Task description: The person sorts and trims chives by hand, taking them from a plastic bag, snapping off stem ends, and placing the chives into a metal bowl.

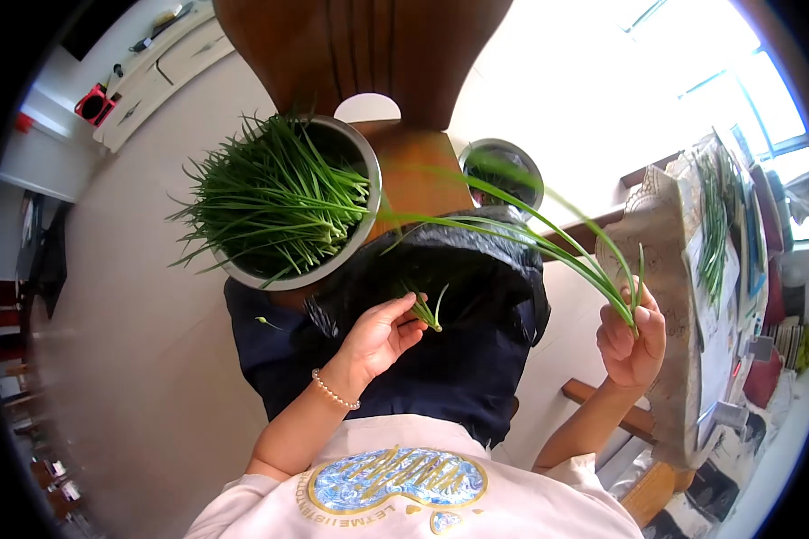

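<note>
My left hand (377,340), a beaded bracelet at its wrist, pinches a short tuft of chives (431,316) between thumb and fingertips. That hand is over the open black plastic bag (503,238) spread across my lap. Out to the right, my right hand (632,343) is closed round the lower ends of several long chives (566,256). Their leaves arch up and left above the bag, and the far tips are blurred. A metal basin (368,157) heaped with chives (274,193) stands on the chair at the left.
The wooden chair (360,54) faces me. Behind the bag, to the right, stands a round bin (532,171) with dark contents. A cloth-covered table (670,225) at the right bears more green stalks (714,225) and papers. A white cabinet (166,76) stands far left.
</note>
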Available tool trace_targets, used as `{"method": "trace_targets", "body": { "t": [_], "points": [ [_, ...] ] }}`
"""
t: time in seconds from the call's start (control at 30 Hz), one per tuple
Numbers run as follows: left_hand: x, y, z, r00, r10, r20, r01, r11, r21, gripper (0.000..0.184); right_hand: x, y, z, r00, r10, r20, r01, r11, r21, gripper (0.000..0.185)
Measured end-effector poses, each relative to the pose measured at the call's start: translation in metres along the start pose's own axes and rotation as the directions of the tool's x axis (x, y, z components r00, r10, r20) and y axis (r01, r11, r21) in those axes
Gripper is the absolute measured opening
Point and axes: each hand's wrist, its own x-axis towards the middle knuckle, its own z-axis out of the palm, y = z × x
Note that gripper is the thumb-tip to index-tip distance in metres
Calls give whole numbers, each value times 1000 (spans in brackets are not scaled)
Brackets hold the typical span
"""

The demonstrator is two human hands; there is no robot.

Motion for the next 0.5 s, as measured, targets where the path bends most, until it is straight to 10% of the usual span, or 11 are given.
{"method": "trace_targets", "body": {
  "t": [0.5],
  "points": [
    [21,-17,-12,992,-67,110,73,996,-56,17,106,60,123,908,229,352,-264,963,54,14]
  ]
}}
